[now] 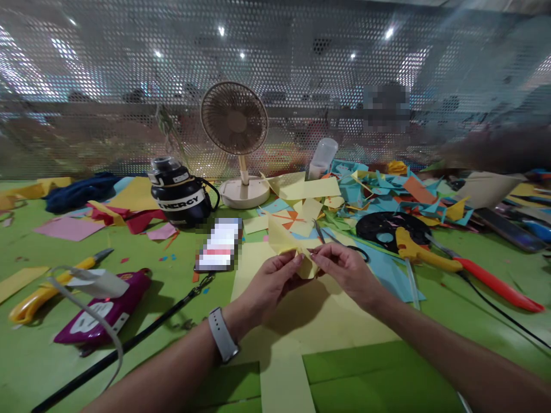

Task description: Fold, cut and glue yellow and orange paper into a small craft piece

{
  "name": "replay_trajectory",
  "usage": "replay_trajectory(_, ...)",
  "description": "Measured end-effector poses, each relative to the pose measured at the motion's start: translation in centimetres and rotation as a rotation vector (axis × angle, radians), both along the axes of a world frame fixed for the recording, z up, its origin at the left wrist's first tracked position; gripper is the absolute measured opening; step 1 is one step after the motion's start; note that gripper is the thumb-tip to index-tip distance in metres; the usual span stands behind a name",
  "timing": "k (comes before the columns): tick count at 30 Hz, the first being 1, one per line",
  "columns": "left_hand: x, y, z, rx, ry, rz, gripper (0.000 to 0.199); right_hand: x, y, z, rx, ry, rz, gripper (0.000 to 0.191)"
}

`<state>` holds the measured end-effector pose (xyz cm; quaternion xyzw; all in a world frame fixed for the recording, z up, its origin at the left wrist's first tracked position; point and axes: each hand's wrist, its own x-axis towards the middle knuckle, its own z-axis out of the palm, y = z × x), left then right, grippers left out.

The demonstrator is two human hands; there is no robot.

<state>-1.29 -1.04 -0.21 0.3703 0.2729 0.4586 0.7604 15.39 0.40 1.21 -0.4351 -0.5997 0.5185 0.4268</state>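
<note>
Between my two hands is a folded piece of yellow paper, held just above the table. My left hand, with a grey band at the wrist, pinches its left side between thumb and fingers. The fingertips of my right hand close on the paper's right edge. Under both hands lies a large pale yellow sheet, with a long strip of the same colour reaching toward me. Behind my right fingers, scissors are partly hidden.
A phone, a black bottle and a fan stand or lie beyond my left hand. Coloured paper scraps pile up at the back right. A glue gun lies right; a yellow cutter and purple packet left.
</note>
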Motion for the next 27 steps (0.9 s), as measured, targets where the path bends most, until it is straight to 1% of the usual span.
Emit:
replay_trajectory(9, 0.3, 0.0, -0.5, -0.086, -0.044, 0.082, 0.023, 0.0, 0.1, -0.2, 0.036, 0.008, -0.009, 0.033)
replay_trajectory(14, 0.6, -0.2, -0.5, -0.075, -0.051, 0.084, 0.021, -0.1, 0.0, -0.2, 0.056, -0.002, -0.026, 0.032)
replay_trajectory(18, 0.8, -0.3, -0.5, -0.082, -0.049, 0.09, 0.023, -0.1, 0.0, -0.3, 0.086, -0.047, -0.038, 0.031)
replay_trajectory(27, 1.0, -0.5, -0.8, -0.09, 0.013, 0.127, 0.026, 0.0, 0.2, -1.2, 0.164, -0.138, -0.038, 0.024)
